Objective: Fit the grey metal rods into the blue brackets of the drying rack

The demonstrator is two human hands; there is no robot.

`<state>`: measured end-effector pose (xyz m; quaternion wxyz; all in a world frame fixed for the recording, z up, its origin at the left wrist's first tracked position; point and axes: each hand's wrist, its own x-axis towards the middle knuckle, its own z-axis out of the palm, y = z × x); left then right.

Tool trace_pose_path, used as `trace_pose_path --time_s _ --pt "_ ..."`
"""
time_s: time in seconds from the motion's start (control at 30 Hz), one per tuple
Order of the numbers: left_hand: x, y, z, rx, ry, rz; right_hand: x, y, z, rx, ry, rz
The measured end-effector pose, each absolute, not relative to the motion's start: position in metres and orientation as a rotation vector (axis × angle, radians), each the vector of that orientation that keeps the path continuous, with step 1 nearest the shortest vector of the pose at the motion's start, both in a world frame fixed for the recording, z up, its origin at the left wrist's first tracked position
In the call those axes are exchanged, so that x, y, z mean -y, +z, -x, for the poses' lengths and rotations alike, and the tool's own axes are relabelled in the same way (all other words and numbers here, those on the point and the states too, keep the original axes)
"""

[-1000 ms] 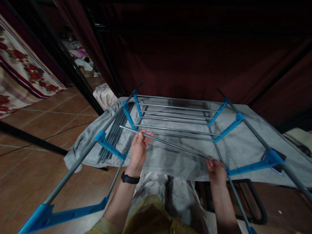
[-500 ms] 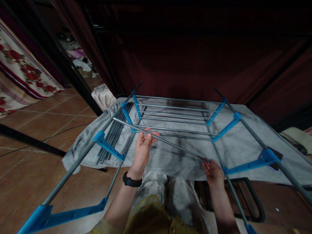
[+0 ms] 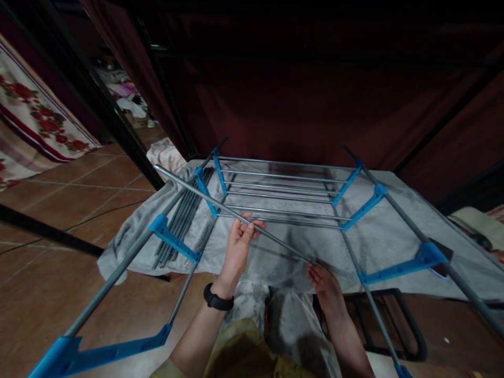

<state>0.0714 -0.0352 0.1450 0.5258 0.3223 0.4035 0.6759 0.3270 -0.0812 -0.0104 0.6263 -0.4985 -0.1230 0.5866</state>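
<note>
A thin grey metal tube slants across the rack, its far-left end raised over the left side rail. My left hand pinches it near the middle between thumb and fingers. At the tube's lower right end, the fingertips of my right hand are closed on it. Around both hands stands a rack frame of grey tubes with blue plastic brackets. Several crossbars join its two sides at the far end. A blue bracket on the right side is nearest my right hand.
A bundle of loose grey tubes lies at the left on the grey blanket. A dark phone-like object is under the right rail. A black metal frame stands below at the right. A dark red curtain hangs behind.
Both hands have shifted the tube: its left end has moved further left and up, past the left rail. My right hand has come left, closer to my left hand.
</note>
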Motion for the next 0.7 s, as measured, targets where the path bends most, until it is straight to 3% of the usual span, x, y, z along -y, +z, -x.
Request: trace_pose_path --time_s 0.7 --pt "0.047 0.129 -0.089 -0.970 1.513 -0.838 0.093 0.009 -0.263 0.247 1.576 1.108"
